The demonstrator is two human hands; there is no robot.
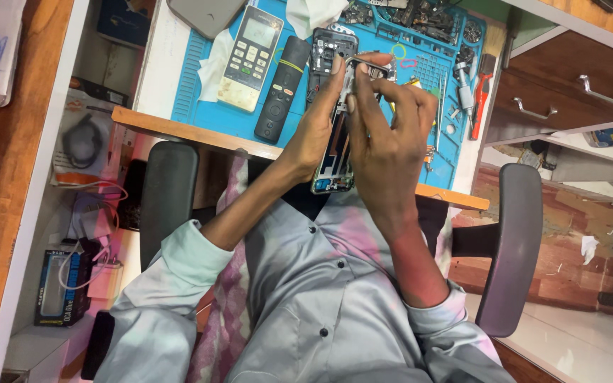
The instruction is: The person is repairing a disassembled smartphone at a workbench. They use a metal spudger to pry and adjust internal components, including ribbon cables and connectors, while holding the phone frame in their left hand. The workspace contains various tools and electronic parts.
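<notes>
**Operator:** Head view, item one: opened phone (335, 152), back cover off, held upright over my lap between both hands, its lower end just past the near edge of the desk (179, 128). Upper half is mostly hidden behind my fingers.

**Checker:** State of the hands?

**Operator:** Item two: left hand (317, 124), wrapped around the left side of the phone body, thumb up near the camera end. Item three: right hand (388, 142), fingers curled over the top of the frame, fingertips pinched on a thin metal piece (370, 65) at the upper edge. Both hands are clamped on the phone, touching each other. Whether the piece is free or fastened I cannot tell.

**Checker:** Surroundings?

**Operator:** Item four: blue work mat (228, 117) on the desk. On it, a white remote (251, 57), a black remote (282, 89) just beside it, a second stripped phone frame (331, 50) behind my fingers, tweezers (440, 106), a red-handled tool (480, 99), and loose small parts at the far edge.

**Checker:** Handling advice?

**Operator:** My judgement: keep the left grip firm on the frame edges, not the board; let the right fingertips work the piece lightly and straight, over the mat so anything dropped lands there and not in my lap.
</notes>
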